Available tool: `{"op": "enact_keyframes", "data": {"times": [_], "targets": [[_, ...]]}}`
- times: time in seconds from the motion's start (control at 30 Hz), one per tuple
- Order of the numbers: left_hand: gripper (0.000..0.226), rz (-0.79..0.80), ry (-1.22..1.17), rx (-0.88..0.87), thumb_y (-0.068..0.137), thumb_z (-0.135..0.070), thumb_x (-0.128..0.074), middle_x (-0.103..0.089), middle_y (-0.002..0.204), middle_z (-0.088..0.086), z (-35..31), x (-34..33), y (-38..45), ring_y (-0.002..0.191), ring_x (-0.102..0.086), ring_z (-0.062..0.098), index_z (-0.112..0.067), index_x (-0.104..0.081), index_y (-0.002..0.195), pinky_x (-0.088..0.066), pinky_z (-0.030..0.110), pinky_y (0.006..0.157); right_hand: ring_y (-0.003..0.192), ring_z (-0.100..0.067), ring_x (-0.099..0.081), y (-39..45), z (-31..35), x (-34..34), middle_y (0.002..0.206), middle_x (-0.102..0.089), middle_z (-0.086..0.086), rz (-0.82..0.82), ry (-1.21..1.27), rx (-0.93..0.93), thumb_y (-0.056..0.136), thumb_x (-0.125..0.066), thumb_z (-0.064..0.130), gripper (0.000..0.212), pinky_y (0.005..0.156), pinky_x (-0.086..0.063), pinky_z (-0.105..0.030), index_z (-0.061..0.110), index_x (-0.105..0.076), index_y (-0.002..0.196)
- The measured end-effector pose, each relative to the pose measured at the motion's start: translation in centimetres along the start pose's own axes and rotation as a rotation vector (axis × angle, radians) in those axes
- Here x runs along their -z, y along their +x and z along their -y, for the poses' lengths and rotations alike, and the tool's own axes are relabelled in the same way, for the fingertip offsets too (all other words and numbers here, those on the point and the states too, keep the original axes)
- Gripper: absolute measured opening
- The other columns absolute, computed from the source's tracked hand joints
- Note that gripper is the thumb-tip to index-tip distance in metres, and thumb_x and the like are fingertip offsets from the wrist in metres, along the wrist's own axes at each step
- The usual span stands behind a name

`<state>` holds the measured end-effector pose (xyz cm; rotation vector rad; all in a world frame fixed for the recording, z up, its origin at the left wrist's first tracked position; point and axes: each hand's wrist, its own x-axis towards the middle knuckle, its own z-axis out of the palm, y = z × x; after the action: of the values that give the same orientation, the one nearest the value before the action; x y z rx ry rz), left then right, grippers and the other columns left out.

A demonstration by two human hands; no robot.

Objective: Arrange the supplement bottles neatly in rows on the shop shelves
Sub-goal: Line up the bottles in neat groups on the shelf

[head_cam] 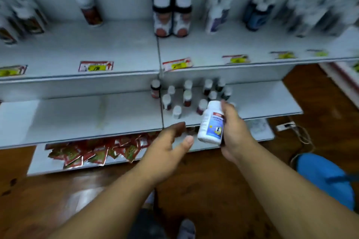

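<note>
Several small bottles stand loosely grouped mid-frame, rows unfinished; the right hand grips a white bottle still unplaced, the left hand open, empty.

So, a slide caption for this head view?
Right hand grips a white plastic bottle before the middle shelf; left hand open.
</note>
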<state>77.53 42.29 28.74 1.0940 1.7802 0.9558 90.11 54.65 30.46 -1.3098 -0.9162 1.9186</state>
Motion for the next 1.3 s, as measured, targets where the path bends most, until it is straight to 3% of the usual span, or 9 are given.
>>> {"op": "enact_keyframes", "data": {"times": [0.1,0.2,0.4,0.53,0.7,0.8,0.9,1.0,1.3], "targets": [[0.063,0.000,-0.064,-0.078,0.086,-0.062,-0.051,-0.055,0.137,-0.010,-4.0,0.9,0.1,0.124,-0.052,0.003,-0.030,-0.045,0.140,-0.042,0.035,0.109,0.072,-0.020,-0.067,-2.5,3.9,0.4,0.084,-0.067,-0.007,-0.001,-0.106,0.106,0.097,-0.051,0.040,0.022,0.067,-0.058,-0.040,0.021,-0.061,0.093],[0.058,0.010,-0.081,-0.137,0.084,-0.061,-0.053,-0.057,0.133,-0.016,-6.9,2.6,1.4,0.123,-0.051,-0.002,-0.036,-0.048,0.136,-0.041,0.034,0.110,0.078,-0.023,-0.066,-3.1,6.1,-0.1,0.083,-0.065,-0.006,-0.002,-0.166,0.259,0.098,-0.052,0.037,0.021,0.077,-0.056,-0.050,0.021,-0.060,0.087],[0.039,0.092,-0.018,-0.236,0.090,-0.051,-0.050,-0.056,0.124,-0.022,-10.3,5.4,6.4,0.107,-0.053,-0.013,-0.044,-0.046,0.128,-0.042,0.004,0.087,0.068,-0.015,-0.067,-1.0,9.9,-1.8,0.079,-0.067,-0.003,-0.014,-0.191,0.370,0.096,-0.055,0.037,0.022,0.055,-0.055,-0.032,0.016,-0.060,0.100],[0.039,0.099,-0.012,-0.257,0.088,-0.060,-0.052,-0.058,0.126,-0.024,-11.1,5.6,10.2,0.113,-0.054,-0.007,-0.051,-0.048,0.126,-0.050,0.029,0.096,0.051,-0.009,-0.062,1.3,12.3,-1.4,0.079,-0.064,-0.009,-0.055,-0.206,0.415,0.097,-0.054,0.032,0.021,0.036,-0.042,-0.023,0.012,-0.058,0.103],[0.059,0.038,0.049,-0.273,0.078,-0.059,-0.051,-0.054,0.129,-0.022,-13.1,4.2,16.6,0.114,-0.052,-0.009,-0.041,-0.046,0.134,-0.046,0.011,0.086,0.077,-0.023,-0.070,7.9,16.6,0.2,0.087,-0.070,-0.006,-0.070,-0.345,0.449,0.092,-0.061,0.041,0.017,0.067,-0.060,-0.045,0.025,-0.060,0.095],[0.065,-0.056,0.148,-0.252,0.081,-0.061,-0.057,-0.049,0.136,-0.016,-13.4,2.3,22.1,0.120,-0.050,0.002,-0.036,-0.042,0.140,-0.051,0.023,0.086,0.085,-0.025,-0.071,13.9,19.4,1.5,0.092,-0.071,-0.002,-0.036,-0.442,0.491,0.082,-0.062,0.054,0.022,0.075,-0.059,-0.051,0.034,-0.062,0.093],[0.074,-0.193,0.352,-0.208,0.084,-0.058,-0.061,-0.044,0.144,-0.005,-13.8,0.7,27.1,0.128,-0.044,0.010,-0.027,-0.036,0.146,-0.040,0.028,0.105,0.090,-0.017,-0.068,19.8,22.2,2.3,0.100,-0.068,0.003,0.008,-0.649,0.542,0.090,-0.060,0.046,0.014,0.083,-0.056,-0.043,0.035,-0.058,0.098],[0.081,-0.258,0.517,-0.122,0.086,-0.056,-0.062,-0.035,0.152,0.002,-14.5,-0.4,31.0,0.136,-0.035,0.019,-0.022,-0.027,0.151,-0.029,0.030,0.111,0.091,-0.012,-0.060,24.1,24.6,2.8,0.104,-0.064,0.004,0.061,-0.901,0.586,0.094,-0.058,0.038,0.022,0.074,-0.045,-0.027,0.027,-0.055,0.113],[0.088,-0.374,0.715,0.076,0.088,-0.065,-0.048,-0.018,0.161,0.006,-13.9,-2.5,37.1,0.149,-0.013,0.022,-0.016,-0.016,0.154,-0.012,0.035,0.121,0.117,-0.024,-0.054,32.5,26.4,1.6,0.128,-0.056,-0.006,0.278,-1.209,0.594,0.097,-0.054,0.029,0.040,0.100,-0.045,-0.039,0.019,-0.047,0.134]]}}
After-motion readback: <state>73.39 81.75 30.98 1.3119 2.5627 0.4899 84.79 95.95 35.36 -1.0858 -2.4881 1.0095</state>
